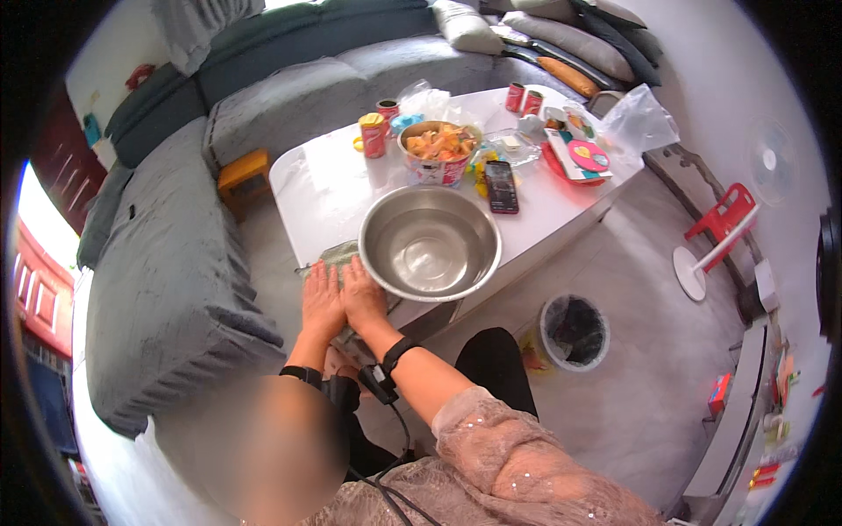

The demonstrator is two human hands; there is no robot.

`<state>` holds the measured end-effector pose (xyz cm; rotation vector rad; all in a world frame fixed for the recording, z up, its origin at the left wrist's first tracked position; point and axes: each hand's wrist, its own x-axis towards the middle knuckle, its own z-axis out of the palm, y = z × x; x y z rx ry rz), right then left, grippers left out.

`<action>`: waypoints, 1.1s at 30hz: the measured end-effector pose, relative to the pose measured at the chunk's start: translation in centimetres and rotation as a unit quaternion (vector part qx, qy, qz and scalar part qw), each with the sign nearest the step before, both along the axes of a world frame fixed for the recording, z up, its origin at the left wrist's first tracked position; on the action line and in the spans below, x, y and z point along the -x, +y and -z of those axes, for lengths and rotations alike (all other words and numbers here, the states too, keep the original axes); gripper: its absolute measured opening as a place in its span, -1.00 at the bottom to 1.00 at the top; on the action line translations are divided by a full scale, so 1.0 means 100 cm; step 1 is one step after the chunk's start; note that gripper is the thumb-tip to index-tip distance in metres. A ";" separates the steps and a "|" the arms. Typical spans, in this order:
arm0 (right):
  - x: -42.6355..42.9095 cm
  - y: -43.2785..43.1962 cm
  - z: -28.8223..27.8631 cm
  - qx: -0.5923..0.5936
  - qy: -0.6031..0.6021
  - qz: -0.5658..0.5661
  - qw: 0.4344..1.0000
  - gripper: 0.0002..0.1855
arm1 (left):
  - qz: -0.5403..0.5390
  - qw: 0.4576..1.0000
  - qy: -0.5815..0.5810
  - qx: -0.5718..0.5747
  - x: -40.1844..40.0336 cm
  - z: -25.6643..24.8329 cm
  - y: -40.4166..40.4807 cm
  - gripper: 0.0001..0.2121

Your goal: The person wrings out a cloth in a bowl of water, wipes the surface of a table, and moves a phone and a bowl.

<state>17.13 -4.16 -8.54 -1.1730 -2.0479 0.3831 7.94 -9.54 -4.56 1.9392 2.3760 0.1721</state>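
Observation:
My left hand and my right hand lie side by side, palms down, on a greenish cloth at the near left edge of the white table. Their inner edges touch, and the fingers point away from me. Part of the cloth is hidden beneath them. Just right of my right hand stands a wide stainless steel basin that looks to hold clear water. Behind the basin, a tub is filled with orange and pale peelings. A smartphone lies to the basin's upper right.
Red cans, plastic bags and a red tray with a booklet stand on the table. A lined waste bin is on the floor at right, near my knee. A grey sofa runs along the left and back; a cable hangs near my right wrist.

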 end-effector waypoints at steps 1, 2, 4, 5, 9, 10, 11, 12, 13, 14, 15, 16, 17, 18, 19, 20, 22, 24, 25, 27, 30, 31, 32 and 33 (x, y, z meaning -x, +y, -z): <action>-0.004 0.002 0.001 -0.015 -0.006 0.007 1.000 -0.55 | 0.014 1.000 0.019 -0.007 -0.004 -0.002 0.000 -0.40; -0.003 -0.008 -0.007 0.007 -0.016 -0.010 1.000 -0.54 | 0.016 0.999 0.042 -0.006 0.003 0.006 -0.005 -0.40; -0.007 -0.012 -0.017 0.016 -0.049 -0.023 0.998 -0.49 | 0.030 0.998 0.049 -0.026 0.010 0.016 -0.006 -0.41; -0.006 -0.011 -0.018 0.008 -0.041 -0.018 0.999 -0.49 | 0.033 0.998 0.042 -0.032 0.013 0.016 -0.005 -0.41; 0.003 -0.008 -0.016 0.000 -0.043 -0.005 0.999 -0.46 | 0.026 0.997 0.059 -0.047 0.021 0.023 -0.004 -0.43; 0.005 -0.005 -0.017 -0.008 -0.052 0.000 0.999 -0.45 | 0.024 0.997 0.060 -0.053 0.023 0.024 0.000 -0.43; 0.008 -0.003 -0.019 -0.016 -0.061 0.004 0.998 -0.45 | 0.021 0.996 0.060 -0.058 0.026 0.024 0.003 -0.43; 0.012 -0.003 -0.020 -0.013 -0.070 0.008 0.997 -0.45 | 0.027 0.996 0.041 -0.072 0.029 0.025 0.005 -0.43; 0.014 0.000 -0.021 -0.010 -0.076 0.015 0.997 -0.45 | 0.037 0.995 0.024 -0.087 0.032 0.024 0.009 -0.44; 0.017 0.003 -0.021 -0.007 -0.082 0.022 0.996 -0.45 | 0.046 0.994 0.007 -0.102 0.035 0.023 0.013 -0.44; 0.021 0.005 -0.022 -0.004 -0.087 0.029 0.996 -0.46 | 0.042 0.994 0.011 -0.099 0.038 0.022 0.016 -0.44; 0.026 0.007 -0.023 0.010 -0.099 0.035 0.994 -0.45 | 0.039 0.995 0.017 -0.095 0.042 0.021 0.019 -0.44; 0.031 0.010 -0.024 0.024 -0.110 0.041 0.993 -0.45 | 0.036 0.995 0.024 -0.091 0.046 0.020 0.022 -0.44; 0.036 0.012 -0.024 0.039 -0.122 0.048 0.991 -0.44 | 0.037 0.995 0.019 -0.090 0.050 0.020 0.026 -0.44; 0.040 0.015 -0.023 0.034 -0.127 0.053 0.990 -0.44 | 0.039 0.995 0.014 -0.089 0.053 0.020 0.030 -0.44; 0.043 0.018 -0.021 0.029 -0.132 0.058 0.989 -0.44 | 0.042 0.995 0.009 -0.087 0.056 0.021 0.034 -0.44; 0.050 0.024 -0.021 0.036 -0.133 0.061 0.989 -0.43 | 0.045 0.995 0.016 -0.093 0.065 0.024 0.042 -0.44; 0.058 0.027 -0.023 0.037 -0.142 0.067 0.987 -0.43 | 0.045 0.995 0.026 -0.086 0.073 0.029 0.048 -0.44; 0.058 0.032 -0.021 0.036 -0.149 0.075 0.985 -0.43 | 0.048 0.995 0.031 -0.079 0.073 0.028 0.053 -0.44; 0.062 0.036 -0.018 0.018 -0.139 0.073 0.987 -0.44 | 0.045 0.996 0.034 -0.067 0.075 0.027 0.057 -0.44; 0.068 0.041 -0.019 -0.001 -0.132 0.075 0.988 -0.45 | 0.040 0.998 0.011 -0.056 0.079 0.018 0.062 -0.45; 0.071 0.042 -0.019 0.004 -0.127 0.073 0.989 -0.45 | 0.036 0.998 -0.002 -0.055 0.081 0.016 0.061 -0.45; 0.071 0.044 -0.020 0.008 -0.122 0.069 0.990 -0.44 | 0.032 0.998 -0.014 -0.054 0.081 0.015 0.063 -0.45; 0.069 0.048 -0.020 0.010 -0.126 0.072 0.989 -0.43 | 0.041 0.997 -0.004 -0.063 0.080 0.017 0.067 -0.45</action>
